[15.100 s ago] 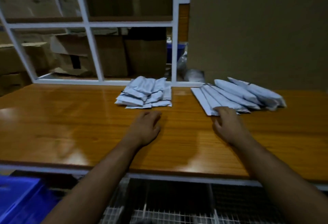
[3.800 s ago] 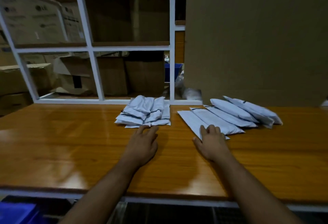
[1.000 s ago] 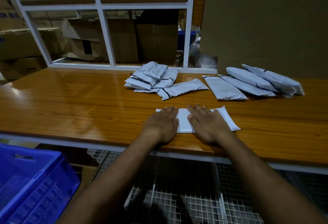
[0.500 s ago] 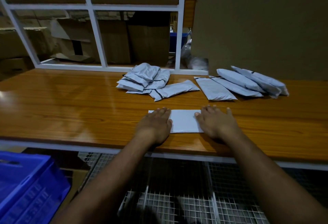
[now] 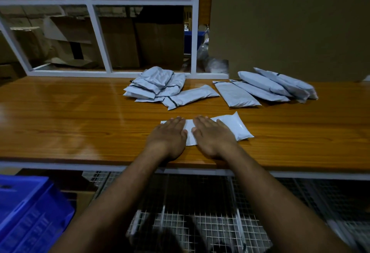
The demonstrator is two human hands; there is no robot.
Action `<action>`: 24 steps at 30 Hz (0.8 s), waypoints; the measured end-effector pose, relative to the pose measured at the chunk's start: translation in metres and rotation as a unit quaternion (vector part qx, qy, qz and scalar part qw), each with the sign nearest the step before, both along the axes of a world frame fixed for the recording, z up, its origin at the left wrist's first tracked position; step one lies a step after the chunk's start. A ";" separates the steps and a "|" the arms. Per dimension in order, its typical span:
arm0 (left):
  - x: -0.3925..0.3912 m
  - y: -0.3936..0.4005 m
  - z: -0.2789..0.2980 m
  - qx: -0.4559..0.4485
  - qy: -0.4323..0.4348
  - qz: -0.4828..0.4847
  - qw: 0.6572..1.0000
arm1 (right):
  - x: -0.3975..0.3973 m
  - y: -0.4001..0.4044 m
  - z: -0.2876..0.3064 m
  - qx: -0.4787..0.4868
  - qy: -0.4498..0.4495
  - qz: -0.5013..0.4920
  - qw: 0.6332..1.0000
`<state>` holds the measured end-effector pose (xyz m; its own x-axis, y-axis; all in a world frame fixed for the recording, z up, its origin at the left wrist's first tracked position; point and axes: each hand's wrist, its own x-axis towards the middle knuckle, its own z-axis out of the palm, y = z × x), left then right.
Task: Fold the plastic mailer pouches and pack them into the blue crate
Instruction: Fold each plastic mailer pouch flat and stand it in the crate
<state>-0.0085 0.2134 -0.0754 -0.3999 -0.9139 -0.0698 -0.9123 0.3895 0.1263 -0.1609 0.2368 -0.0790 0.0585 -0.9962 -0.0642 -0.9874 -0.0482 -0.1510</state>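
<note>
A flat, smooth white pouch (image 5: 236,127) of shiny plastic lies near the front edge of the glossy wooden table (image 5: 60,124). The left hand (image 5: 169,136) and right hand (image 5: 213,135) press down on it side by side, fingers straight, thumbs almost touching. Its puffy right end sticks out past the right hand. Half a second ago the hands were farther apart, one at each end of the pouch. Behind lie a pile (image 5: 154,84) of folded pouches and a row (image 5: 268,88) of long ones. The ribbed blue crate (image 5: 30,212) sits low on the left, below the table.
</note>
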 end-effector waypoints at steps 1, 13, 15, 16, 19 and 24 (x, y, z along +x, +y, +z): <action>0.000 0.000 0.000 0.002 -0.002 -0.002 1.000 | -0.004 0.000 0.001 0.000 0.000 0.007 1.000; 0.002 -0.001 0.000 0.007 -0.005 -0.004 1.000 | -0.012 0.002 -0.002 -0.018 -0.008 -0.022 1.000; 0.001 0.000 0.000 0.005 -0.007 -0.002 1.000 | -0.013 0.002 -0.002 -0.023 -0.006 -0.034 0.999; 0.001 0.001 0.001 0.003 -0.007 -0.002 1.000 | -0.013 0.001 -0.003 -0.023 -0.007 -0.036 0.999; 0.001 0.002 0.001 0.001 -0.005 -0.002 1.000 | -0.019 0.000 -0.002 -0.026 -0.010 -0.031 0.999; 0.002 0.001 0.000 0.001 -0.001 -0.010 1.000 | -0.084 0.013 0.001 -0.014 0.012 -0.113 0.993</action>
<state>-0.0062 0.2142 -0.0757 -0.4178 -0.9056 -0.0737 -0.9048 0.4072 0.1249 -0.2453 0.2501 -0.0785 -0.1685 -0.9851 -0.0343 -0.9767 0.1716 -0.1293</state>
